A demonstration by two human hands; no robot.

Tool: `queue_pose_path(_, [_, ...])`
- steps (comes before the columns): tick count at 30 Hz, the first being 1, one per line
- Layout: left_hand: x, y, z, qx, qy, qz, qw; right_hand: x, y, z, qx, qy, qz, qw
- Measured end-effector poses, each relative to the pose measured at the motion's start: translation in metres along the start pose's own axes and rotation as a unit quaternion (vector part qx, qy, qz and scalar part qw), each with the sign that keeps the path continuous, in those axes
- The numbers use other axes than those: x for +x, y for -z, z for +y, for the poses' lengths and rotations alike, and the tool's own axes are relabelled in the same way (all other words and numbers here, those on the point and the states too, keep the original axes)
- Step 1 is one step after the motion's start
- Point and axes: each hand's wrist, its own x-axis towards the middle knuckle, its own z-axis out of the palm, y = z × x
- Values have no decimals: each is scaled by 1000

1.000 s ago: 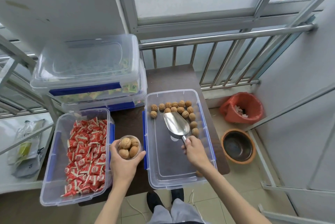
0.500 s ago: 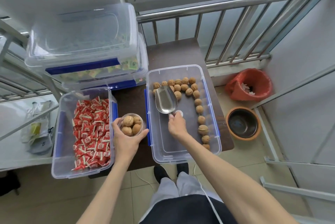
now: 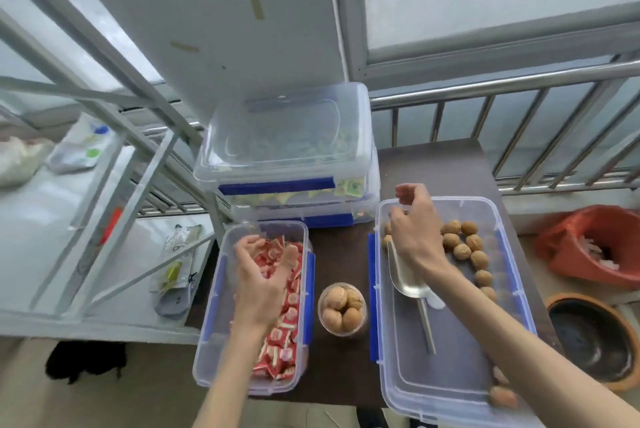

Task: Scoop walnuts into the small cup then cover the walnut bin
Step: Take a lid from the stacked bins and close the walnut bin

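Scooping complete: the small cup (image 3: 342, 309) of walnuts stands between the empty, loosely spread left hand (image 3: 264, 275) and right hand (image 3: 414, 230), metal scoop (image 3: 408, 280) resting beneath the right in the uncovered walnut bin (image 3: 450, 389); covering remains.

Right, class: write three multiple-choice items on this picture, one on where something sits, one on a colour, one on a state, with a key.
1. Where is the small cup of walnuts?
A. On the table between the two open bins
B. In the left hand
C. Inside the walnut bin

2. What colour are the walnut bin's side clips?
A. Red
B. Blue
C. Green

3. What is the metal scoop doing?
A. Held by the right hand
B. Lying loose in the walnut bin
C. Standing in the cup

Key: A, it stands on the dark table; B, the clips are blue; B, the right hand is open above it, not gripping.
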Motion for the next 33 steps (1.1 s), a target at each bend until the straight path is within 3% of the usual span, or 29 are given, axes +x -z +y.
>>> queue_pose_path(3, [64,40,28,-40,7,115,992,44,-16,-43,17,39,-45,998])
queue_pose_path(5, [111,60,44,-41,15,141,989,72,-31,-65,17,34,-67,997])
queue_pose_path(9, [194,80,55,-51,110,89,989,113,-59,-82,-63,0,-64,996])
queue_pose_path(12, [223,79,49,-65,164,34,984,130,-71,-76,-69,-98,-101,988])
queue_pose_path(19, [224,76,58,-31,178,39,983,131,-65,-73,16,-184,-61,981])
queue_pose_path(24, [184,79,95,-75,133,69,986,116,-34,-88,84,-141,-22,986])
queue_pose_path(27, [141,79,113,-157,122,37,979,104,12,-89,56,-92,20,994])
queue_pose_path(29, [105,71,122,-259,150,-28,954,97,50,-88,40,-73,35,996])
queue_pose_path(33, [25,45,127,-451,231,-105,855,95,122,-75,9,-36,64,997])
